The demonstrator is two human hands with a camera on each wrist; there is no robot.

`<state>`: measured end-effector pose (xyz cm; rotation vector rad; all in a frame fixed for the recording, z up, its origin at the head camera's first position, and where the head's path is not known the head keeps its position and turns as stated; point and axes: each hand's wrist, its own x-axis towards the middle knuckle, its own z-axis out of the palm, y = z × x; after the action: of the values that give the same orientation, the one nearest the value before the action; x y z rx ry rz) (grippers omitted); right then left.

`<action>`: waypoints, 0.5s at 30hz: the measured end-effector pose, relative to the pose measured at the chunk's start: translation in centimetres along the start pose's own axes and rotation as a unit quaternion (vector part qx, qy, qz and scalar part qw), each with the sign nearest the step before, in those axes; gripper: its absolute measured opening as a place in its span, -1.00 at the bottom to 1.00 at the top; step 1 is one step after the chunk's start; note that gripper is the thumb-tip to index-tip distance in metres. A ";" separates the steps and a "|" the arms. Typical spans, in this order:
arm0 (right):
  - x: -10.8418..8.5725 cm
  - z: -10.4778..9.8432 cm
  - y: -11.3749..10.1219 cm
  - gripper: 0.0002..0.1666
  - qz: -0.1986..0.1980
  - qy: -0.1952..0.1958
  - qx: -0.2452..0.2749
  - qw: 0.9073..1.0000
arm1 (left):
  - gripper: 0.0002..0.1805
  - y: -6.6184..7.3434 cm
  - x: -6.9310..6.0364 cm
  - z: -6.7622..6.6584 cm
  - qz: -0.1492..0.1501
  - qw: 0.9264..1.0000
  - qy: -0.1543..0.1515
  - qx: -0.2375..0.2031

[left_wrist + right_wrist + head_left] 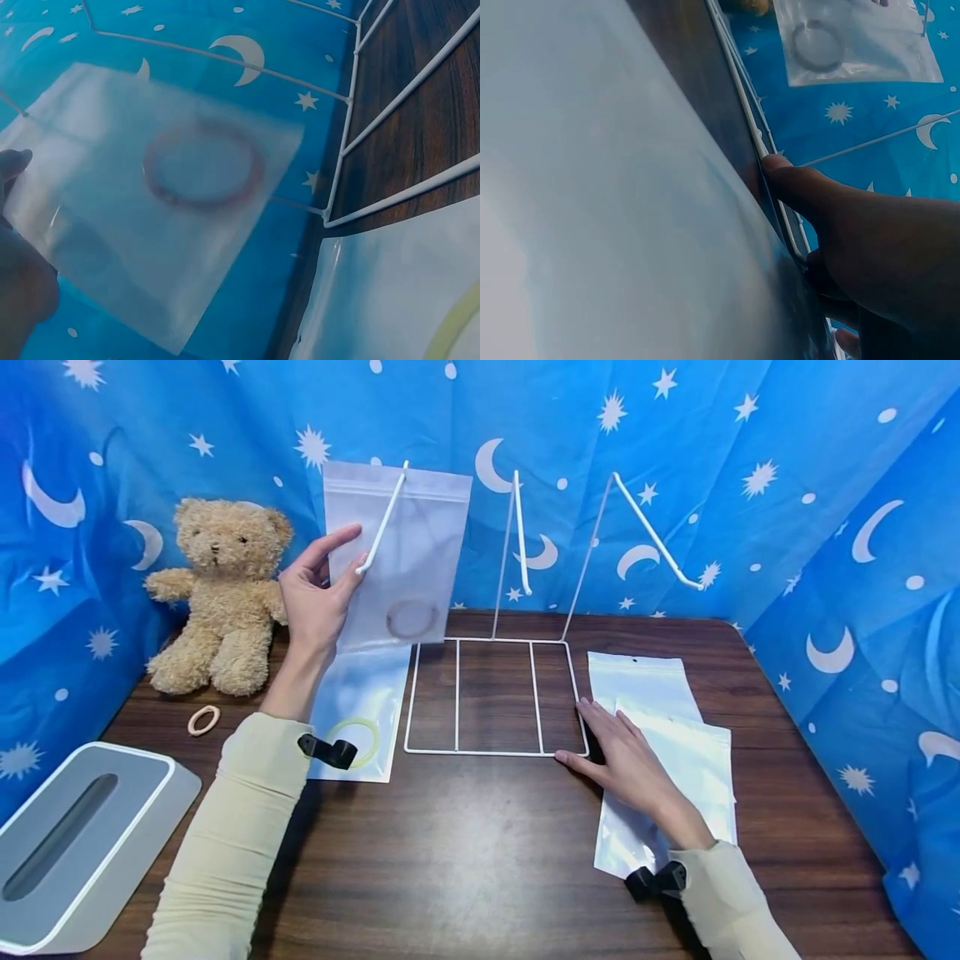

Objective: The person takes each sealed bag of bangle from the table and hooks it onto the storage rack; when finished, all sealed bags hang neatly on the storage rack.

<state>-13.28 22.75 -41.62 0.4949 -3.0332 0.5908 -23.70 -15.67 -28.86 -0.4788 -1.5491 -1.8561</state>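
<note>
My left grip (317, 597) and right grip (628, 756) spread, a jolt could drop the frosted plastic bag (427, 543) near the worktop's rear edge (660, 625).

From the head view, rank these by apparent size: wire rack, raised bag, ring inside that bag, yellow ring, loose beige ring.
1. wire rack (overall outline)
2. raised bag
3. ring inside that bag and yellow ring: too alike to rank, the yellow one being partly hidden
4. loose beige ring
</note>
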 end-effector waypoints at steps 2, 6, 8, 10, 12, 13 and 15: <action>0.0 0.1 0.0 0.13 0.000 -0.001 0.001 1.000 | -0.65 0.1 0.0 -0.1 -0.004 1.000 0.002 -0.007; -0.1 0.1 0.0 0.13 0.001 -0.001 0.004 1.000 | -0.63 0.3 0.0 -0.3 0.003 1.000 -0.016 0.001; -0.2 0.1 0.1 0.13 0.002 -0.002 0.006 1.000 | -0.62 0.5 -0.1 -0.5 0.006 0.999 -0.032 0.015; -0.1 0.1 0.1 0.14 0.001 -0.003 0.006 1.000 | -0.61 0.8 -0.2 -0.7 0.006 0.998 -0.051 0.034; -0.1 0.0 0.1 0.14 0.002 -0.004 0.004 1.000 | -0.62 1.2 -0.4 -1.2 -0.004 0.996 -0.066 0.062; -0.1 0.0 0.1 0.14 0.002 -0.005 0.003 1.000 | -0.63 1.5 -0.6 -1.5 -0.008 0.994 -0.073 0.076; -0.1 0.0 0.1 0.14 0.001 -0.004 0.002 1.000 | -0.65 2.0 -1.1 -2.4 -0.008 0.992 -0.087 0.095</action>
<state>-13.23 22.85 -41.67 0.4952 -3.0401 0.5975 -21.15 -17.90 -28.69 -0.5537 -1.8292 -1.6948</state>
